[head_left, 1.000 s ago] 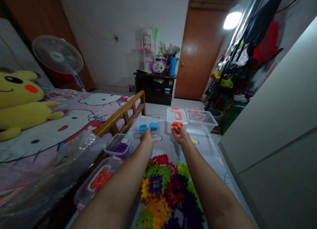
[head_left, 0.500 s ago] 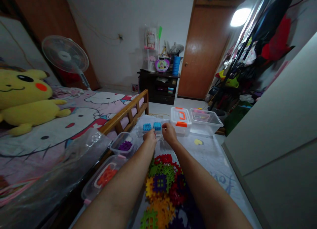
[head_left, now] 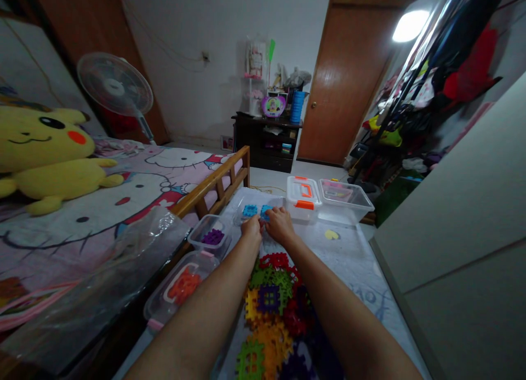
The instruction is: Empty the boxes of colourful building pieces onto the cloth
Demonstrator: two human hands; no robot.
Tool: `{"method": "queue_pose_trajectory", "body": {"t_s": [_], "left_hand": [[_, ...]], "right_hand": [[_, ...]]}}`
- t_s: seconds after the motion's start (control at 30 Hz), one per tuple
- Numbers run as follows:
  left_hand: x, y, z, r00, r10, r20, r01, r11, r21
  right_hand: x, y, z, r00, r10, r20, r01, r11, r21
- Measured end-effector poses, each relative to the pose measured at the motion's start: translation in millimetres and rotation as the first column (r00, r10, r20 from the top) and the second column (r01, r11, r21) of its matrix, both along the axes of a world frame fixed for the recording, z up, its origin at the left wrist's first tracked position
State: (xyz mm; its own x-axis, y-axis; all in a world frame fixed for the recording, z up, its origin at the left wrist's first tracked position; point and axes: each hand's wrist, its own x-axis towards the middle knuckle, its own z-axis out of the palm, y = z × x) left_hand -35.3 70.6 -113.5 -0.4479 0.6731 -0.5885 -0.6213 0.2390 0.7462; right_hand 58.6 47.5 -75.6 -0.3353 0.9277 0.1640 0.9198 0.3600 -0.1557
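Two blue, square, notched plastic pieces, the left one (head_left: 250, 211) and the right one (head_left: 265, 210), sit side by side in a low, clear plastic container (head_left: 238, 218) at the far end of the worktop (head_left: 349, 265), which is covered in pale printed cloth. The left hand (head_left: 252, 226) is at the container's near side, fingers curled in; whether it grips anything cannot be determined. The right hand (head_left: 280, 225) is beside it, fingers drawn narrow and overlapping the right blue piece; a firm hold cannot be confirmed. Between the forearms, nearer, lies a loose pile of red, green, yellow, orange and dark purple interlocking plastic pieces (head_left: 269, 299). To the left stands an open clear plastic box (head_left: 196, 239) containing purple pieces; nearer than that is a clear plastic box with pink latches (head_left: 158, 306), orange-red pieces visible at its middle. Right of the hands stand a clear plastic box with a white lid and orange handle (head_left: 298, 189) and, just beside it, an open, clear rectangular bin (head_left: 345, 213). Along the worktop's left side runs a brown wooden bed rail (head_left: 204, 191); a large yellow plush toy (head_left: 57, 174) rests on the bed beyond it.
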Motion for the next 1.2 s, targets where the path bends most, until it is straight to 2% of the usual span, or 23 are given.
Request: {"method": "queue_pose_trajectory", "body": {"t_s": [0.33, 0.6, 0.73, 0.83, 0.9, 1.0, 1.1, 1.2], "left_hand": [[-2.3, -27.0, -4.2, 0.999, -0.052, 0.004, 0.052, 0.996, 0.07], [-3.6, -36.1, 7.6, 0.996, -0.077, -0.052, 0.086, 0.972, 0.217], [-3.0, -47.8, 17.6, 0.992, -0.078, -0.097, 0.1, 0.964, 0.247], [-2.4, -61.8, 26.3, 0.988, -0.093, -0.119, 0.121, 0.961, 0.249], [-2.2, -73.6, 32.8, 0.984, -0.118, -0.13, 0.148, 0.956, 0.252], [-3.5, -92.9, 42.8, 0.974, -0.167, -0.15, 0.203, 0.941, 0.27], [-7.2, -110.4, 51.6, 0.962, -0.207, -0.176, 0.251, 0.925, 0.286], [-12.3, -125.1, 58.8, 0.951, -0.232, -0.203, 0.286, 0.91, 0.3]], "right_hand": [[3.5, -12.5, -2.7, 0.999, 0.03, 0.036, -0.028, 0.998, -0.061], [2.5, -21.9, 20.8, 1.0, 0.005, -0.018, -0.006, 0.999, -0.048], [12.6, -25.9, 36.7, 0.992, -0.005, -0.125, 0.011, 0.999, 0.046], [26.0, -19.9, 44.2, 0.963, -0.067, -0.261, 0.119, 0.974, 0.191], [36.4, -12.4, 45.9, 0.934, -0.11, -0.34, 0.199, 0.951, 0.238], [52.2, -3.1, 44.9, 0.88, -0.172, -0.443, 0.249, 0.961, 0.122], [65.8, -3.5, 42.0, 0.831, -0.203, -0.517, 0.185, 0.979, -0.088], [74.1, -14.6, 36.8, 0.792, -0.175, -0.585, 0.117, 0.984, -0.135]]}}
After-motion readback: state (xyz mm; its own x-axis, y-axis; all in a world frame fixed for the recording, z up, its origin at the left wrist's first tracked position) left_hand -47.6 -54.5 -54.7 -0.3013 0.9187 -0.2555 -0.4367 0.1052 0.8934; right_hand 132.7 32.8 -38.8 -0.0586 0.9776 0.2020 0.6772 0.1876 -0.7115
